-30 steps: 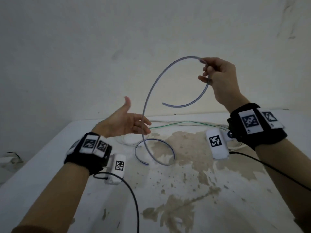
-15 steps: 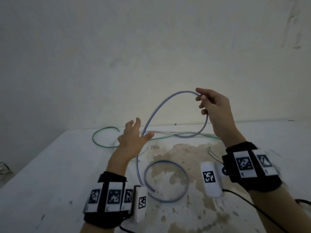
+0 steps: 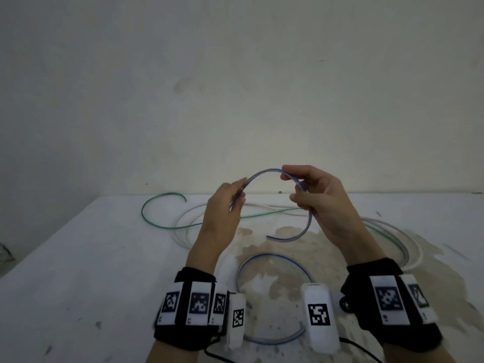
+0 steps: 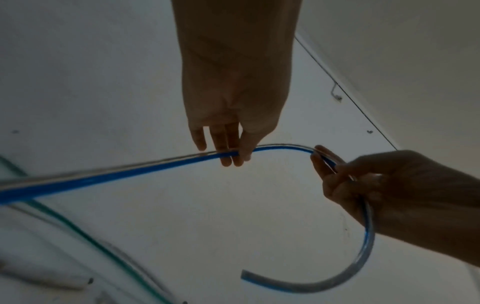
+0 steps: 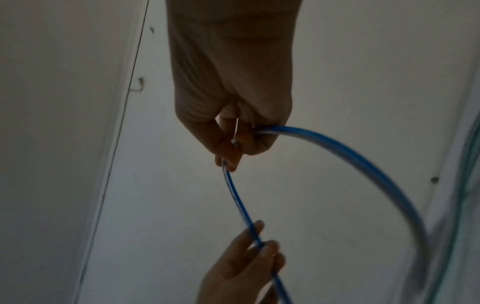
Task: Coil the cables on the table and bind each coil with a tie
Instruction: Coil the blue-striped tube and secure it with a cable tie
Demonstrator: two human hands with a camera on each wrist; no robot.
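Holding the blue cable (image 3: 264, 172) above the surface (image 3: 78, 258): my right hand (image 3: 318, 203) pinches near its free end, my left hand (image 3: 225, 205) pinches beside it. Slack trails down-left from the left grip, so I judge that hand feeds the next loop.

Bare workroom, stained white table (image 3: 78, 271), loose cables (image 3: 162, 226), scuffed plaster wall (image 3: 235, 87)

Both hands (image 3: 272, 203) raised, fingers pinched
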